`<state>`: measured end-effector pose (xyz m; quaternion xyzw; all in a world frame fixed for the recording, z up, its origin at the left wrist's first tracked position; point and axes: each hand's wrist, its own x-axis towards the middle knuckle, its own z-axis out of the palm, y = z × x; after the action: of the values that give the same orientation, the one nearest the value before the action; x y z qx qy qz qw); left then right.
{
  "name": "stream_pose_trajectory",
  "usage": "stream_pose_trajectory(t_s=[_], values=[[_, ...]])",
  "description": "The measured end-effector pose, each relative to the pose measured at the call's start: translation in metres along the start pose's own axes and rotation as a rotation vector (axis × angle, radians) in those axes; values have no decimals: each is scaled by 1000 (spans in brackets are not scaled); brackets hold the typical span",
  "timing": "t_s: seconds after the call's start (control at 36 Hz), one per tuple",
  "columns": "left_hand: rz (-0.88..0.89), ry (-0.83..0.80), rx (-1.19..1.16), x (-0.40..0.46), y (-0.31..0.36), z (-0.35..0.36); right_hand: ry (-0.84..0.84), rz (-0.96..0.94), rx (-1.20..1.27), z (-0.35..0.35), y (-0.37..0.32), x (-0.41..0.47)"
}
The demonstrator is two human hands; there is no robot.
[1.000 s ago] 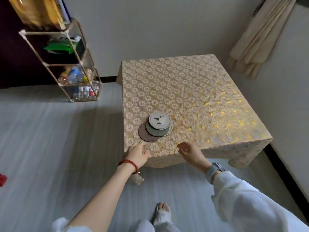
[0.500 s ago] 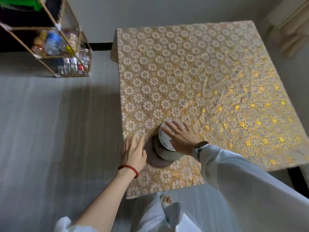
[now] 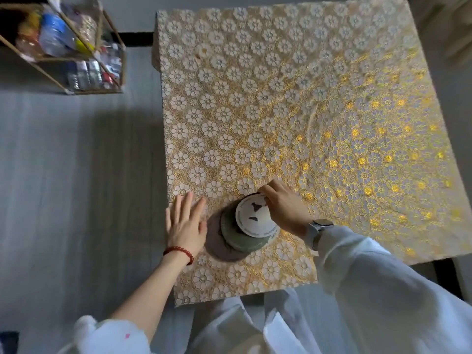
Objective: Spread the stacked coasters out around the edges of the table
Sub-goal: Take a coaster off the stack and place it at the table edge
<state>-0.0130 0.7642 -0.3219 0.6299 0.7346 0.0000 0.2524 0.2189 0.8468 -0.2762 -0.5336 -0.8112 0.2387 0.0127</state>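
Observation:
A fanned stack of round coasters sits near the front left of the table [image 3: 319, 111], which has a gold flowered cloth. The white coaster [image 3: 252, 218] with dark marks is on top, a green coaster [image 3: 238, 238] lies under it and a brown coaster [image 3: 217, 245] is lowest. My right hand [image 3: 283, 208] grips the far right edge of the white coaster, which looks tilted up. My left hand [image 3: 185, 222] lies flat on the cloth with fingers apart, beside the brown coaster's left edge.
A wire shelf [image 3: 63, 47] with bottles and packets stands on the grey floor [image 3: 76, 187] at the back left. My white sleeves and clothing fill the bottom of the view. A dark skirting strip runs along the wall behind the table.
My view has come closer over the table. My right hand shifted from the top of the white coaster to its far right edge and tipped it up. My left hand stayed flat beside the stack.

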Motion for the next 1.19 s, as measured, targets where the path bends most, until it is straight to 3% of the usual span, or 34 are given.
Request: stream_pose_trajectory(t_s=[0.17, 0.31, 0.42, 0.61, 0.75, 0.92, 1.19], values=[[-203, 200, -144, -3, 45, -6, 17, 79, 258, -24, 42, -38], [-179, 281, -263, -26, 114, 14, -90, 141, 285, -26, 92, -84], [-79, 244, -287, -49, 170, 43, -159, 158, 272, -16, 132, -108], [-11, 216, -294, -77, 225, 89, -63, 185, 263, -17, 167, -118], [1, 103, -293, -82, 230, 111, -49, 171, 266, -25, 171, -118], [14, -7, 33, -73, 228, 126, -28, 200, 232, -19, 179, -148], [27, -67, 88, -64, 226, 126, 12, 285, 222, 1, 161, -169]])
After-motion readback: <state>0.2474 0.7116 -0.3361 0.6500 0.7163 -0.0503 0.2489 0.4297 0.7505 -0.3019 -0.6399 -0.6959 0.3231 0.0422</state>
